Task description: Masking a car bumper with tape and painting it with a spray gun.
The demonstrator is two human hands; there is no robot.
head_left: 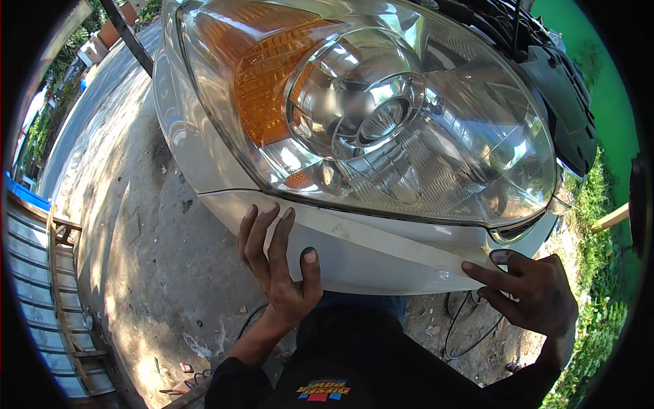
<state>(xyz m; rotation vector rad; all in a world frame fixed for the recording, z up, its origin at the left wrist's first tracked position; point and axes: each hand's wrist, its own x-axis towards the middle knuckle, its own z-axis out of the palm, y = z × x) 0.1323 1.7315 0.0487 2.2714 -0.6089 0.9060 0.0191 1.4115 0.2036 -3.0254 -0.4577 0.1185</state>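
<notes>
A large car headlight (381,116) with a clear lens and an amber turn-signal section fills the upper middle of the view. Below it runs the white bumper (368,262), crossed by a strip of pale masking tape (381,238) that slants down to the right. My left hand (276,262) lies flat on the bumper at the tape's left end, fingers spread upward. My right hand (528,290) presses its fingertips on the tape's right end near the bumper's corner. Neither hand grips anything.
Cracked concrete ground (136,259) lies to the left, with a corrugated metal sheet and wooden frame (48,286) at the far left. A black cable (463,334) loops on the ground under the bumper. Green plants (599,273) stand at the right. The open engine bay (545,61) shows at top right.
</notes>
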